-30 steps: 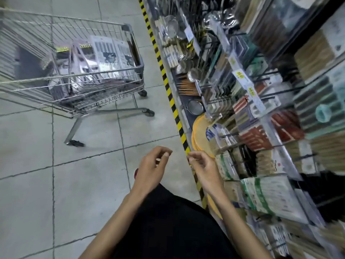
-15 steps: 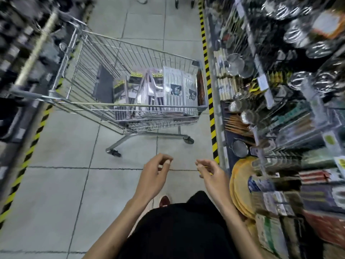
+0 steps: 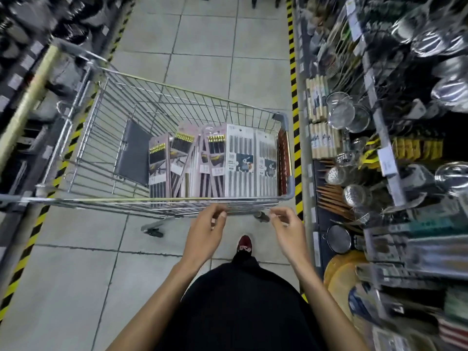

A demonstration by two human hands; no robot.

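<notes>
A metal shopping cart [image 3: 141, 198] stands in the aisle just ahead of me, side-on, with its handle at the far left. Several flat packs of chopsticks and cutlery [image 3: 238, 160] stand upright in its right end. My left hand [image 3: 206, 233] hovers just short of the cart's near rail, fingers loosely curled and holding nothing. My right hand [image 3: 287, 230] is beside it, equally empty with relaxed curled fingers. Neither hand touches the cart.
Shelves of kitchenware on the right hold strainers [image 3: 340, 114], ladles, wooden utensils [image 3: 331, 198] and yellow plates [image 3: 339, 272]. Dark shelving [image 3: 22, 72] lines the left. Yellow-black tape [image 3: 295, 122] edges both sides of the tiled floor. My red shoe [image 3: 245, 244] is under the hands.
My view swung from the right shelves to the cart, which is now closer and centred. Both hands rose toward its near rail and moved slightly apart.
</notes>
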